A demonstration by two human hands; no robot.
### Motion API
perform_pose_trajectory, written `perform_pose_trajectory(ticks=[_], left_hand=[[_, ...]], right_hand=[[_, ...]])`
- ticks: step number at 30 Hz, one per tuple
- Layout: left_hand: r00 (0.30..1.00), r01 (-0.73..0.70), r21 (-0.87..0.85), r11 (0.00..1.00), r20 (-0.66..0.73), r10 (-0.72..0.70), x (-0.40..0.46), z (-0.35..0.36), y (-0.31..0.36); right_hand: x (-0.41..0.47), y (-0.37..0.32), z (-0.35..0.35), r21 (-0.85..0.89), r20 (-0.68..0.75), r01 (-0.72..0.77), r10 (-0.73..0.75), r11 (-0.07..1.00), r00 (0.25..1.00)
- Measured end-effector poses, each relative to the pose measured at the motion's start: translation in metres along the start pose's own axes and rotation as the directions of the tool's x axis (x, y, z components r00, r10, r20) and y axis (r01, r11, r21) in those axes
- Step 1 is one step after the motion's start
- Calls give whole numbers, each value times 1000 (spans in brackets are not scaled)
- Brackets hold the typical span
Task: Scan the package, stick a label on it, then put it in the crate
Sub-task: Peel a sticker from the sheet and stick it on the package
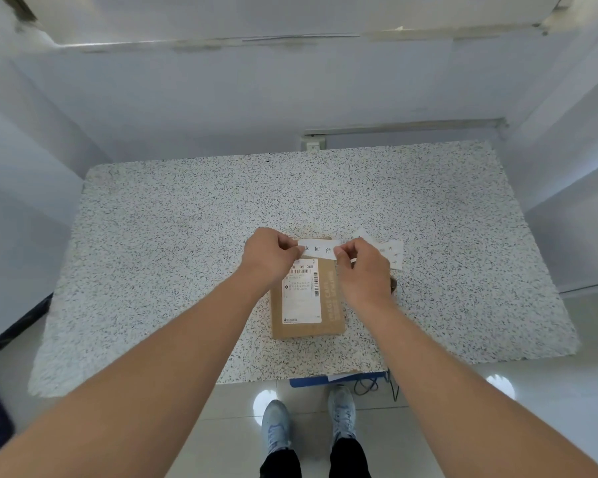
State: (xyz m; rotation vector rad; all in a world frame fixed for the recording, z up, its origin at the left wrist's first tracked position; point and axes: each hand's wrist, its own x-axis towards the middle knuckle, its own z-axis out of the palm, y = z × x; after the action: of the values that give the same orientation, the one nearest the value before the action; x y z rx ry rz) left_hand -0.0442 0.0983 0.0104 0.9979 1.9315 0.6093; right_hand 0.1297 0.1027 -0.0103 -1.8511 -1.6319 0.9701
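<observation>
A brown cardboard package (327, 307) lies flat on the speckled table (187, 253), with a white shipping sticker with barcodes on its top. Just above its far end I hold a white label strip (319, 249) with black characters. My left hand (269, 258) pinches the strip's left end and my right hand (366, 270) pinches its right end. The strip hovers over the package's far edge; whether it touches the box I cannot tell. More white label strips (392, 251) lie on the table behind my right hand.
A small dark object (393, 283) peeks out beside my right wrist. Under the table's near edge there is a blue thing (325, 381) and dark cables (370, 386). White walls close in on the table's far side and both flanks. My shoes stand on the tiled floor.
</observation>
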Motion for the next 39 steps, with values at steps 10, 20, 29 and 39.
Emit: perform_pose_trajectory(ticks=[10, 20, 29, 39], left_hand=[[995, 48, -187, 981, -80, -64, 10, -8, -6], [999, -30, 14, 999, 36, 30, 22, -9, -15], [997, -63, 187, 980, -21, 68, 45, 4, -25], [996, -75, 418, 905, -14, 90, 59, 17, -36]], right_hand=[[16, -4, 11, -38, -13, 48, -49, 998, 999], [31, 1, 22, -22, 79, 11, -9, 1000, 997], [48, 13, 36, -106, 102, -12, 23, 994, 994], [52, 25, 46, -144, 100, 16, -1, 989, 995]])
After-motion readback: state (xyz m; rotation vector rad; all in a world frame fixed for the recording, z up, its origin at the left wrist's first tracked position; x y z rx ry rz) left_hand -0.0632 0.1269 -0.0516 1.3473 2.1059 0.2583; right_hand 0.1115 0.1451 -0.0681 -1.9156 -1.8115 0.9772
